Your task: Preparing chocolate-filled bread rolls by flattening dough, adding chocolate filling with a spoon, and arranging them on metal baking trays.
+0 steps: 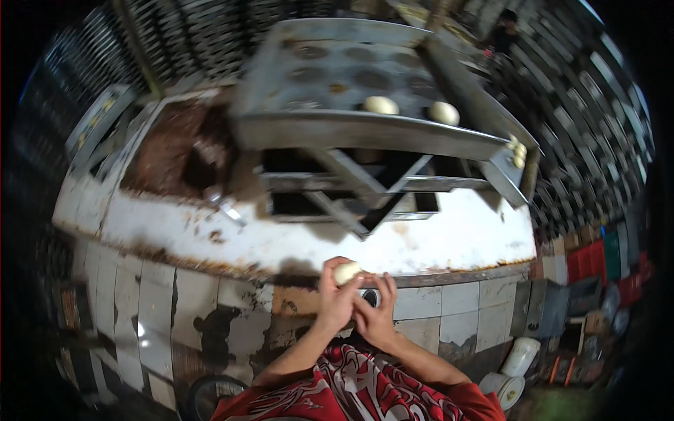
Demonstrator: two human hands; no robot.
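Two hands meet in front of you, at the near edge of the white desk [435, 245], with your forearms rising to them from 5 and 7 o'clock. Your left hand [338, 300] grasps a pale ball [346, 273], which sits at that hand's upper end, toward 12 o'clock. Your right hand [379, 313] is bent in close on the 4 o'clock side of the ball, its fingers curled toward your left; whether it grips anything, I cannot tell. Straight up at 12 o'clock from your hands, a metal tray [351, 130] with dark round marks stands above angled metal pieces [351, 175] on the desk. Inside it you have one larger pale ball [381, 105] at 12 o'clock and another [444, 114] at 1 o'clock, apart from each other. Some smaller pale balls [519, 153] cluster between 1 and 2 o'clock, by the tray's right end. At 10 o'clock you have a brown patch [165, 151] on the desk, with a shiny object [228, 209], blurred, near it. Red crates [587, 262] stand at 3 o'clock and a white bucket [520, 356] at 4 o'clock.
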